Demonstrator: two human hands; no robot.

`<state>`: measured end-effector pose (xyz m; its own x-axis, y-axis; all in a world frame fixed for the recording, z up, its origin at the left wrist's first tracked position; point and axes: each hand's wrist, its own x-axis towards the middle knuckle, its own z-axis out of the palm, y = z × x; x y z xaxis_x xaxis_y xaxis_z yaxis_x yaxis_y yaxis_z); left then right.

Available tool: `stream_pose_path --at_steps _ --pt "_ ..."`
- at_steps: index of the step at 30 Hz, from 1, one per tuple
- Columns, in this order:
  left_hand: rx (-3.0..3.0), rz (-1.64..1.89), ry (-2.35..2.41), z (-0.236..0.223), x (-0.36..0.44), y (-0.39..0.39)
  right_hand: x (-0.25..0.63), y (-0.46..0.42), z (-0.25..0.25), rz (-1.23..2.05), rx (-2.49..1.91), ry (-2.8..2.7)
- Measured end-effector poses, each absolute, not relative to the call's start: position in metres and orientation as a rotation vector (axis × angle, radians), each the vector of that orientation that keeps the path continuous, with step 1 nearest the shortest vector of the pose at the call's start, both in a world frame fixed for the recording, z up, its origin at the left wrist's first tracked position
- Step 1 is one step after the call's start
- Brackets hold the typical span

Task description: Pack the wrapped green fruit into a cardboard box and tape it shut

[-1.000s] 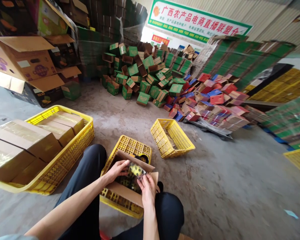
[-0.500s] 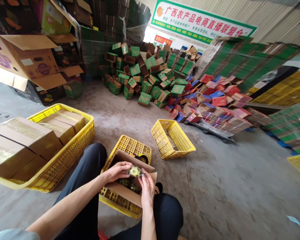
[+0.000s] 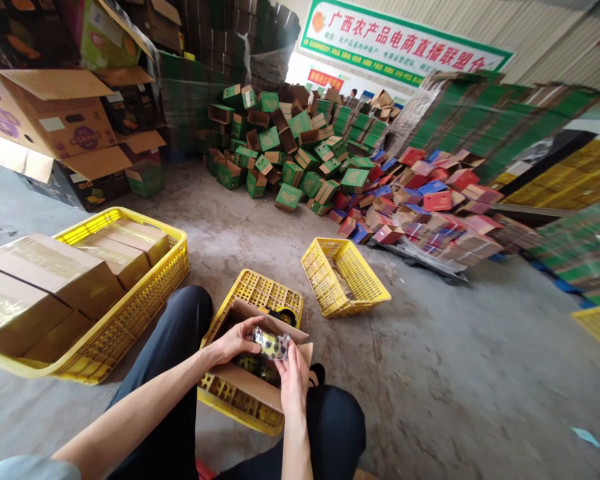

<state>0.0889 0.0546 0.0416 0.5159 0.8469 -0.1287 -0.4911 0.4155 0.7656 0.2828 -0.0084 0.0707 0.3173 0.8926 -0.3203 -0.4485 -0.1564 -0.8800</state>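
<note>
Between my two hands is a clear-wrapped packet (image 3: pixel 271 343), yellow-green inside with dark spots. My left hand (image 3: pixel 240 340) pinches one end with thumb and fingers, and my right hand (image 3: pixel 293 373) grips the other end. The packet is held above an open cardboard box (image 3: pixel 250 385), inside which lie more dark and yellow-green packets (image 3: pixel 254 363), partly hidden by my hands. Under the box is an upturned yellow crate (image 3: pixel 275 293). A yellow-and-black tape dispenser (image 3: pixel 286 316) lies on the crate at the box's far side.
To the left, a long yellow crate (image 3: pixel 179 257) holds several taped cartons (image 3: pixel 55 267). A smaller yellow basket (image 3: pixel 363 283) stands ahead on the concrete floor. Heaps of green boxes (image 3: pixel 287 197) and red and blue boxes (image 3: pixel 437 201) lie farther back. Large cartons (image 3: pixel 55 113) are stacked at the left.
The packet has turned in my fingers, so more of its spotted face and wrapping shows. Both hands have shifted only slightly. The box and crates stay in place.
</note>
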Motion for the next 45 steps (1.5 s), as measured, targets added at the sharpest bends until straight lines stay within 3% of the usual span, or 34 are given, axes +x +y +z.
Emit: stream_pose_path --at_steps 17,23,32,45 --pt "0.657 0.642 0.606 0.054 0.084 0.046 0.289 -0.010 0.066 1.150 -1.178 -0.649" --pt "0.643 0.807 0.698 0.054 0.086 0.050 0.281 -0.014 0.076 1.203 -1.196 -0.909" --pt "0.630 0.895 0.681 0.053 0.087 0.053 0.283 -0.013 0.082 1.355 -1.132 -0.539" --pt "0.545 0.925 0.553 0.058 0.090 0.052 0.276 -0.016 0.089 1.355 -1.181 -0.624"
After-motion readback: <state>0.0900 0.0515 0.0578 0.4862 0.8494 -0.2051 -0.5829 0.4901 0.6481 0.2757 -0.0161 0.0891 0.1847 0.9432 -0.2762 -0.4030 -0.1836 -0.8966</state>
